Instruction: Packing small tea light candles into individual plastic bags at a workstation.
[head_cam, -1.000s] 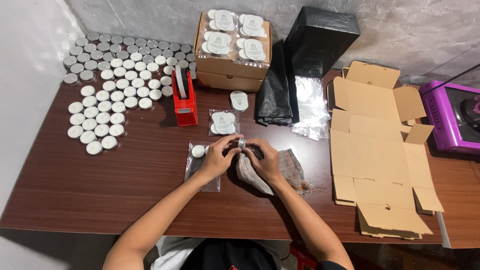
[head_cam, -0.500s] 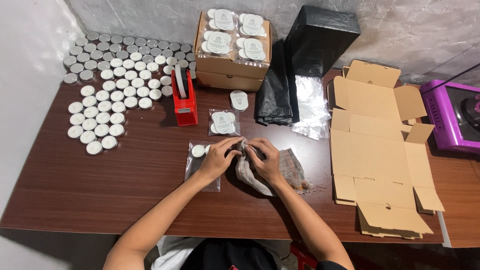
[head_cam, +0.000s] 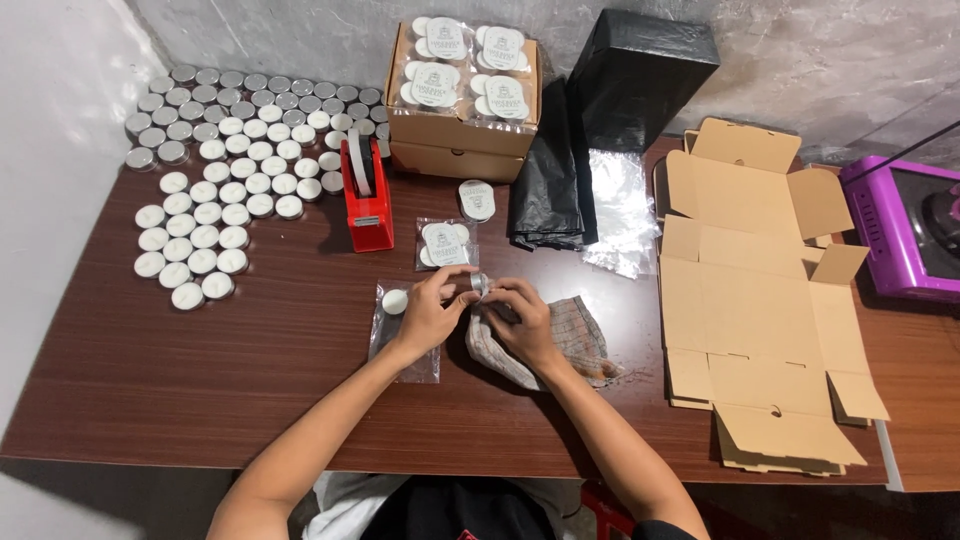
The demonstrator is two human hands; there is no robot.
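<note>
My left hand (head_cam: 432, 310) and my right hand (head_cam: 518, 318) meet at the middle of the brown table (head_cam: 200, 370), both pinching one small silver-cupped tealight candle (head_cam: 478, 285). Under my right hand lies a crumpled checked cloth (head_cam: 578, 338). Beneath my left hand is a clear plastic bag (head_cam: 398, 322) with one white tealight (head_cam: 395, 301) in it. Just beyond my hands sits a sealed clear packet of tealights (head_cam: 444, 244).
Many loose tealights (head_cam: 215, 190) cover the far left. A red tape dispenser (head_cam: 366, 195), a cardboard box of packed tealights (head_cam: 466, 95), black bags (head_cam: 548, 180), flattened cardboard boxes (head_cam: 760, 290) and a purple machine (head_cam: 905, 230) surround the work spot.
My hands have stayed in the same place, only turning the tealight slightly between the fingers against the cloth.
</note>
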